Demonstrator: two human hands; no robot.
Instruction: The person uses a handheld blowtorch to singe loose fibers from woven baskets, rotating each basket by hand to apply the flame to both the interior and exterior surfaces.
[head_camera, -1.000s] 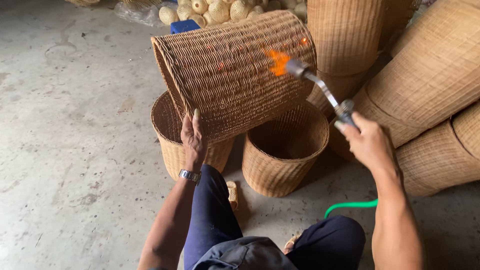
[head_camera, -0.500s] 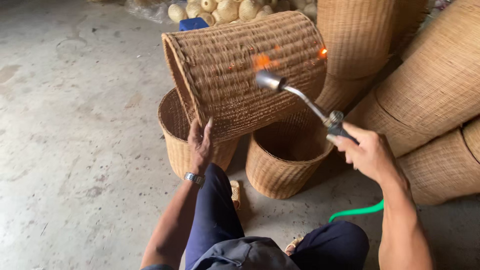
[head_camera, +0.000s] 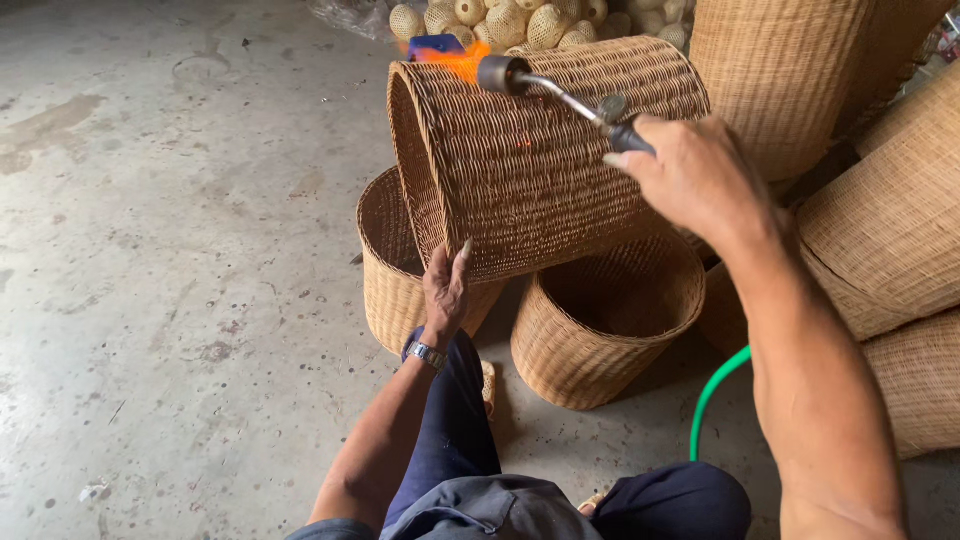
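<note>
On rough concrete, tilted woven wicker basket (head_camera: 540, 170), metal torch (head_camera: 560, 92)

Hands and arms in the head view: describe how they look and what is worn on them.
Both arms are bare to above the elbow, with no sleeves and no gloves. The left hand has a metal-banded wristwatch at the wrist. The right hand wears nothing visible: no watch, ring or band shows on it or its forearm.

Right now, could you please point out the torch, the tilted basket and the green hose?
Torch (head_camera: 560, 92), head view, on its bent metal tube.
Tilted basket (head_camera: 545, 175), head view, on its woven side wall.
Green hose (head_camera: 708, 400), head view, on its curved stretch above the floor.
</note>
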